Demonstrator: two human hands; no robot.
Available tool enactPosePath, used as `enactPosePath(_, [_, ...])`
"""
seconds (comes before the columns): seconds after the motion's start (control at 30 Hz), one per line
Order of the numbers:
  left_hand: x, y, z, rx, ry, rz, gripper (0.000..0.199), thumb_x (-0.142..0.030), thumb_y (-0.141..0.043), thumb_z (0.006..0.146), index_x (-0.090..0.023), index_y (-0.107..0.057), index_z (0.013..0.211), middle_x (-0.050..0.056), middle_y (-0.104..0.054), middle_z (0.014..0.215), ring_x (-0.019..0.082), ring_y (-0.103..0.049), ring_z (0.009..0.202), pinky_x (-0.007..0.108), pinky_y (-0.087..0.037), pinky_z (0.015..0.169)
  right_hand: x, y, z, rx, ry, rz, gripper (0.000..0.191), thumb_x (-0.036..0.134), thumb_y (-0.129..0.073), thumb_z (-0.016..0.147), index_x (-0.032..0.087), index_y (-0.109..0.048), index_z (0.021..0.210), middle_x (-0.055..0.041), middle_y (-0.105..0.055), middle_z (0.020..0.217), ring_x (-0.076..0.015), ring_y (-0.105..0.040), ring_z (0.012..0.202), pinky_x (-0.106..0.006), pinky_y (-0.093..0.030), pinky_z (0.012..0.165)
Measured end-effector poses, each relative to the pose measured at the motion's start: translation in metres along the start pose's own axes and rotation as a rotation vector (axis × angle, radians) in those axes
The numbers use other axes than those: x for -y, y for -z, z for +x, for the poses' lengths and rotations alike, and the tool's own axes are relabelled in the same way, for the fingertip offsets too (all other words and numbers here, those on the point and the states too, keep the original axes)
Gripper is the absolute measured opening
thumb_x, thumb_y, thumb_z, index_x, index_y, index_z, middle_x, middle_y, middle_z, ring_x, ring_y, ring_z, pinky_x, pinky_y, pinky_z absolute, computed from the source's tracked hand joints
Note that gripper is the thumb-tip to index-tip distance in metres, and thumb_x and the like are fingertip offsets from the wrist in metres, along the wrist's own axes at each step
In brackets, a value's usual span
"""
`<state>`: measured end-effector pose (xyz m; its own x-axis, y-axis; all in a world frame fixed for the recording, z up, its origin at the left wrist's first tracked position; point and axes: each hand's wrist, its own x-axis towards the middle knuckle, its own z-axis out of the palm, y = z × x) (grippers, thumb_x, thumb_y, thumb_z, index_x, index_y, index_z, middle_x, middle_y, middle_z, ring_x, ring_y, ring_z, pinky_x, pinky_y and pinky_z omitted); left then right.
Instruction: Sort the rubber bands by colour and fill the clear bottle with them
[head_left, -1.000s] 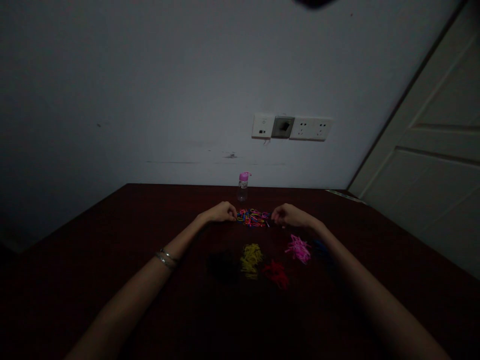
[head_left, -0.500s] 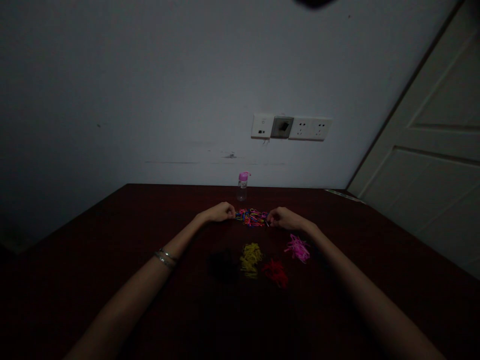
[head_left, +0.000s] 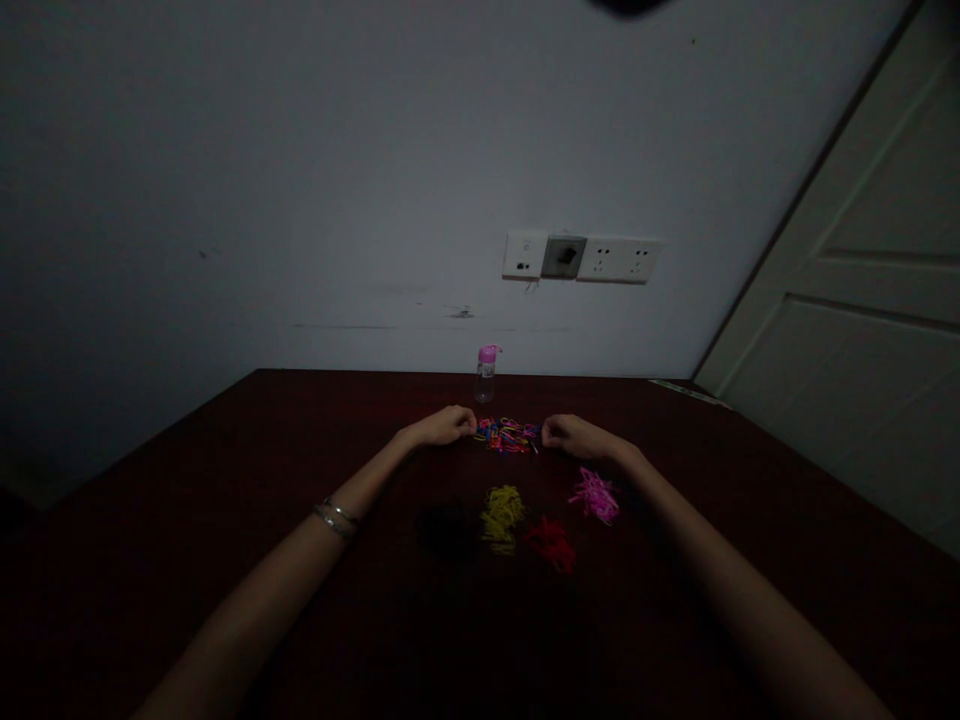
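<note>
Rubber bands, by the look of them, in a tangled multicoloured pile right between my two hands on the dark red-brown table! My left hand is at the pile's left edge, fingers curled in and bent down toward the bands; whether the tips are pinching one, I cannot tell in this gloom. Over on the right, my right hand matches it, fingers folded inward just beside the pile's right edge, and again I can't make out any band in the grip. Both are well apart from each other, neither spread flat.

And the score so far? Nearer to me, single-colour heaps are laid out: yellow bands in the middle, red bands just right of them and a touch nearer, pink bands farther right, near my right forearm. Left of the yellow there's a dark clump, so dim that I can only call it blackish. So I'd judge a good share is already parted by colour, each heap standing separate from the next. What's left is that far pile, mixed through and through: pinks, blues, yellows and oranges all crossing one another. I'd call it well under way, not finished.

Just beyond the mix, upright, stands a clear bottle with a pink lid, apart from both hands.
</note>
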<state>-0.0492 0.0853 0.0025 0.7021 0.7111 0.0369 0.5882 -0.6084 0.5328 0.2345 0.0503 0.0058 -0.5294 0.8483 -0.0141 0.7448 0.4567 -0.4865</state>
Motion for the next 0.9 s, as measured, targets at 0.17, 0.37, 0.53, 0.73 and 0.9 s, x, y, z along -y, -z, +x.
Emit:
enactPosePath(0.17, [0.000,-0.005,0.001,0.025,0.004,0.001,0.016,-0.018,-0.046,0.075,-0.011,-0.058,0.082,0.004,-0.058,0.077,0.012,-0.049,0.069,0.021,-0.036,0.063,0.008,0.027,-0.020,-0.084,-0.020,0.138,0.015,0.026,-0.049,0.072,0.013,-0.056,0.073,-0.0040,-0.059,0.069,-0.0125,-0.050,0.062,-0.024,-0.039,0.059])
enactPosePath(0.37, [-0.003,-0.007,0.002,0.037,-0.024,0.025,0.015,-0.017,-0.046,0.074,-0.010,-0.058,0.079,0.003,-0.058,0.075,0.011,-0.049,0.068,0.020,-0.036,0.063,0.010,0.042,-0.059,-0.025,-0.153,0.267,0.022,0.033,-0.058,0.066,0.013,-0.058,0.075,-0.0045,-0.062,0.072,-0.0143,-0.055,0.067,-0.025,-0.042,0.061])
enactPosePath(0.53, [-0.001,-0.008,0.004,0.028,-0.040,0.031,0.014,-0.016,-0.046,0.073,-0.010,-0.057,0.079,0.003,-0.058,0.076,0.011,-0.049,0.070,0.020,-0.036,0.065,-0.007,0.038,-0.088,0.000,-0.253,0.356,0.024,0.030,-0.059,0.064,0.012,-0.058,0.080,-0.0066,-0.064,0.077,-0.0149,-0.057,0.067,-0.025,-0.043,0.059])
enactPosePath(0.73, [0.001,-0.010,0.004,0.022,-0.006,0.009,0.017,-0.022,-0.046,0.075,-0.010,-0.057,0.080,0.004,-0.058,0.075,0.012,-0.049,0.068,0.020,-0.036,0.063,-0.011,0.036,-0.097,-0.018,-0.250,0.357,0.021,0.027,-0.058,0.065,0.012,-0.059,0.080,-0.0065,-0.064,0.077,-0.0154,-0.058,0.070,-0.027,-0.044,0.063])
enactPosePath(0.9, [-0.001,-0.009,0.003,0.024,-0.008,0.012,0.019,-0.024,-0.046,0.076,-0.010,-0.058,0.080,0.004,-0.058,0.074,0.011,-0.048,0.068,0.021,-0.035,0.062,0.004,0.034,-0.092,-0.033,-0.190,0.365,0.021,0.030,-0.058,0.068,0.012,-0.059,0.079,-0.0052,-0.063,0.073,-0.0138,-0.056,0.065,-0.026,-0.043,0.060])
